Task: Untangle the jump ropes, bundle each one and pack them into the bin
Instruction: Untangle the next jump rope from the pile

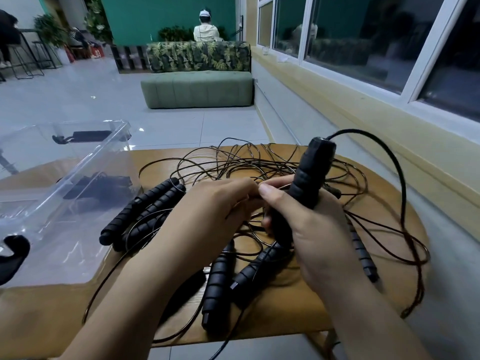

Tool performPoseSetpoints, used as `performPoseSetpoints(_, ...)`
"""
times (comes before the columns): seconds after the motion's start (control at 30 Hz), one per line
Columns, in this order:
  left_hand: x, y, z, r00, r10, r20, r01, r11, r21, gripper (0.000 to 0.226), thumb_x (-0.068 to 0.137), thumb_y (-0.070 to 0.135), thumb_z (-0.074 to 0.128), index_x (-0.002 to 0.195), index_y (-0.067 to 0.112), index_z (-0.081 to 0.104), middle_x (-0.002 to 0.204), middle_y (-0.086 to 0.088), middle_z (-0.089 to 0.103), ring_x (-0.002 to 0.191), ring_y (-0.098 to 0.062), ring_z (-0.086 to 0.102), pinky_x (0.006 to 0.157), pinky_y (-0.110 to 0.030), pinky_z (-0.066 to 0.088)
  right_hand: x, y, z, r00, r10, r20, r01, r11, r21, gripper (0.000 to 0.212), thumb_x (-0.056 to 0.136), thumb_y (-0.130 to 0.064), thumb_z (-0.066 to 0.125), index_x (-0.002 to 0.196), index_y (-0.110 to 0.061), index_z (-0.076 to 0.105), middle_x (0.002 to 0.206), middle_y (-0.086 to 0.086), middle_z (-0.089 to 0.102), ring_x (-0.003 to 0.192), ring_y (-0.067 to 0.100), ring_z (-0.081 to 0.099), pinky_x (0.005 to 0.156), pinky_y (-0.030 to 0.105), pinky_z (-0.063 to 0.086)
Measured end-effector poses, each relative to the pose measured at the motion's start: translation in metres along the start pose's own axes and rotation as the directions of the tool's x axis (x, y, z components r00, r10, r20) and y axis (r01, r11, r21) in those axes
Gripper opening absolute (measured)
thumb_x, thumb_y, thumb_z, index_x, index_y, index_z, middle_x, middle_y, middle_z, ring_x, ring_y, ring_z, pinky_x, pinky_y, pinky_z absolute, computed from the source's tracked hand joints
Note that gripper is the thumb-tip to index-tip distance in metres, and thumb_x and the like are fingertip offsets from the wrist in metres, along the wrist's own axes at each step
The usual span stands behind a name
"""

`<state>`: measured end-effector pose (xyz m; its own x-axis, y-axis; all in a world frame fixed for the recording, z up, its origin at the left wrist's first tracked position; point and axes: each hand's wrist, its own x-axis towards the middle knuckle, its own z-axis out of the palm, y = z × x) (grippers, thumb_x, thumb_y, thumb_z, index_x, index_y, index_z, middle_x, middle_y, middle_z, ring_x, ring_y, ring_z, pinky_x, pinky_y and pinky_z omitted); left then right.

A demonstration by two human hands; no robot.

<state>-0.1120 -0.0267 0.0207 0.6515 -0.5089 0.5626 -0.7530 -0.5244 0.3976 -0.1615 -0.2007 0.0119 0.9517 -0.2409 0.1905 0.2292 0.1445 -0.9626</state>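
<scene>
A tangle of thin black jump rope cords [262,165] lies across the wooden table [285,315]. My right hand [309,229] grips a black ribbed handle [311,175] upright, its cord arching off to the right. My left hand [215,211] meets it at the centre and pinches a thin cord between its fingertips. A pair of black handles [141,209] lies left of my hands; two more handles [218,279] lie in front of them. Another handle [362,255] lies to the right. The clear plastic bin [78,162] stands at the left, with a dark rope bundle [98,188] inside.
The table's right edge runs close to a wall below the windows [363,48]. A green bench [197,89] stands further back on the tiled floor. A person [206,29] sits behind it, facing away. A black hook-shaped object [15,253] is at the left edge.
</scene>
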Motion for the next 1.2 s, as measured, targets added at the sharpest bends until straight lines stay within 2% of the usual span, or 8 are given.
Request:
performPoseSetpoints(0.2,-0.003,0.001,-0.002,0.997,-0.080,0.000,0.080,0.996,-0.036,0.003,0.103,0.032,0.069,0.104,0.030,0.071,0.076,0.015,0.067,0.073,-0.006,0.062,0.066,-0.031,0.050,0.008,-0.006,-0.007,0.988,-0.072,-0.135,0.088,0.989,0.120,0.005,0.095,-0.011,0.077,0.090,-0.010,0.077,0.074,0.009,0.074,0.061,0.021,0.066,0.059,0.030,0.055)
performPoseSetpoints(0.37,-0.002,0.001,-0.007,0.996,-0.091,0.010,0.091,0.996,-0.014,0.014,0.106,0.035,0.062,0.099,0.025,0.068,0.069,0.013,0.061,0.068,-0.008,0.059,0.062,-0.025,0.045,0.024,-0.022,-0.036,0.951,-0.097,-0.295,0.185,0.940,0.286,0.005,0.097,-0.008,0.075,0.098,-0.005,0.071,0.077,0.009,0.069,0.060,0.019,0.059,0.057,0.029,0.050)
performPoseSetpoints(0.47,-0.002,0.002,-0.008,0.996,-0.088,0.007,0.088,0.996,-0.011,0.020,0.106,0.039,0.056,0.094,0.025,0.064,0.067,0.009,0.061,0.067,-0.011,0.058,0.062,-0.028,0.045,0.022,-0.024,-0.039,0.963,-0.067,-0.262,0.157,0.928,0.337,0.021,0.096,-0.012,0.075,0.112,0.000,0.069,0.078,0.008,0.068,0.060,0.018,0.058,0.058,0.028,0.050)
performPoseSetpoints(0.53,-0.002,0.003,-0.007,0.996,-0.089,0.001,0.089,0.996,-0.010,0.024,0.105,0.040,0.054,0.092,0.023,0.064,0.066,0.008,0.060,0.066,-0.013,0.057,0.064,-0.033,0.047,0.017,-0.021,-0.031,0.978,-0.031,-0.204,0.102,0.934,0.343,0.023,0.092,-0.013,0.078,0.109,0.001,0.071,0.077,0.009,0.068,0.059,0.018,0.058,0.056,0.027,0.050)
performPoseSetpoints(0.73,-0.001,0.008,-0.002,0.998,-0.055,0.017,0.056,0.998,-0.018,0.024,0.106,0.037,0.054,0.095,0.020,0.066,0.067,0.006,0.057,0.062,-0.014,0.052,0.059,-0.042,0.047,-0.005,-0.005,0.001,0.999,0.042,-0.003,-0.041,0.991,0.128,0.005,0.091,-0.017,0.081,0.089,-0.012,0.080,0.075,0.013,0.072,0.063,0.024,0.065,0.059,0.032,0.056)
performPoseSetpoints(0.9,-0.002,0.005,-0.004,0.998,-0.066,0.014,0.066,0.998,-0.003,0.025,0.105,0.039,0.054,0.095,0.020,0.066,0.067,0.005,0.059,0.064,-0.016,0.055,0.061,-0.041,0.047,0.001,-0.006,-0.003,0.999,-0.028,-0.028,0.030,0.997,0.069,0.007,0.093,-0.014,0.080,0.088,-0.010,0.078,0.075,0.012,0.073,0.063,0.026,0.066,0.062,0.035,0.057)
performPoseSetpoints(1.07,-0.003,0.003,-0.009,0.994,-0.111,-0.001,0.111,0.994,0.001,0.029,0.104,0.044,0.053,0.100,0.021,0.070,0.068,0.007,0.062,0.068,-0.013,0.061,0.064,-0.038,0.050,0.021,-0.020,-0.031,0.984,-0.078,-0.160,0.111,0.971,0.212,0.006,0.095,-0.008,0.075,0.094,-0.002,0.073,0.073,0.010,0.068,0.058,0.021,0.059,0.056,0.028,0.051)
performPoseSetpoints(1.2,-0.003,-0.001,-0.014,0.991,-0.130,-0.016,0.130,0.991,-0.006,0.028,0.104,0.043,0.053,0.099,0.021,0.070,0.068,0.008,0.062,0.067,-0.012,0.060,0.063,-0.034,0.048,0.031,-0.028,-0.052,0.968,-0.042,-0.246,0.118,0.946,0.301,0.013,0.096,-0.007,0.074,0.085,-0.011,0.069,0.072,0.005,0.063,0.057,0.017,0.055,0.058,0.028,0.049)
